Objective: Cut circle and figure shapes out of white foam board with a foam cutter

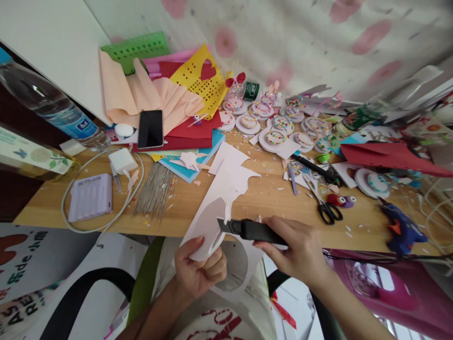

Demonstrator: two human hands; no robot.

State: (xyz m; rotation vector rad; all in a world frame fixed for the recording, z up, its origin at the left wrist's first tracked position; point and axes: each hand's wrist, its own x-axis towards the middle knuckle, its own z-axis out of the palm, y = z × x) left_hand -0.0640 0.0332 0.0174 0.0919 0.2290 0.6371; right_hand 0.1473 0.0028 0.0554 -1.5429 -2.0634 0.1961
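A white sheet (207,212) with ragged cut edges slants over the table's front edge. My left hand (200,269) pinches its lower end between thumb and curled fingers. In my right hand (299,245) is a black utility knife (260,231), its dark blade pointing left and resting at the sheet's cut edge, just above my left fingers. Below the knife, a white piece with a large round hole (253,259) hangs over my lap. More white paper (231,153) lies beyond the sheet.
Black-handled scissors (329,212) and a blue glue gun (403,226) lie on the right. Several decorated white discs (276,138) stand at the back. A phone (150,129), metal wires (155,191), a cabled power bank (91,197) and a water bottle (53,106) are left.
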